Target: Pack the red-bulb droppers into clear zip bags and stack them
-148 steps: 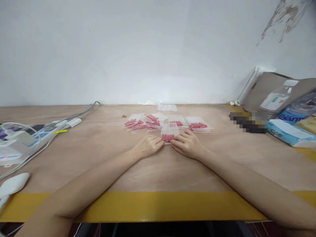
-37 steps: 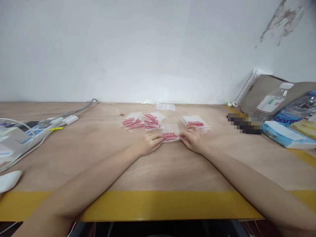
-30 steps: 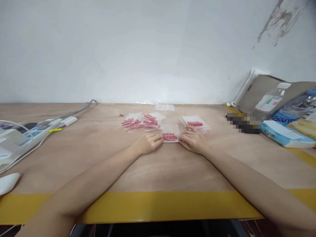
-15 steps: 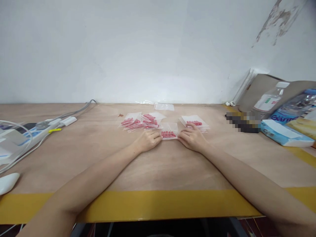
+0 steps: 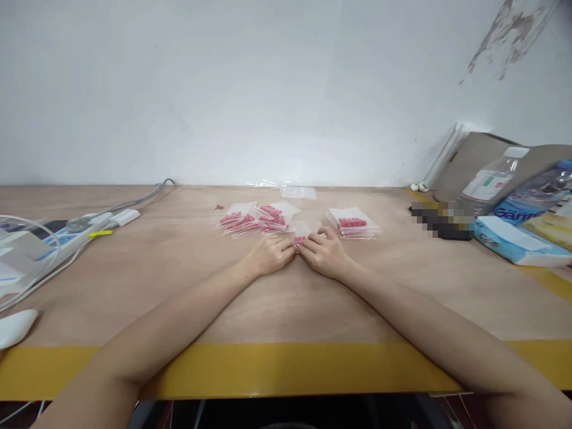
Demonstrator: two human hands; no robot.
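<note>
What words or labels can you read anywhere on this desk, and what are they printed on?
"Gam...": white letters on the blue pack at the right, cut off by the tissue pack in front.
Tissue pack: dark print on its side, too blurred to read.
Bottle: label with a green and a red mark, too small to read.
Power strip: no legible text.
Bag between the left hand and right hand: no print visible.

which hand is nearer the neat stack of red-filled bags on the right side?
Right. The right hand lies just beside the neat stack, apart from it; the left hand sits farther off, beyond the small bag both hands pinch.
</note>
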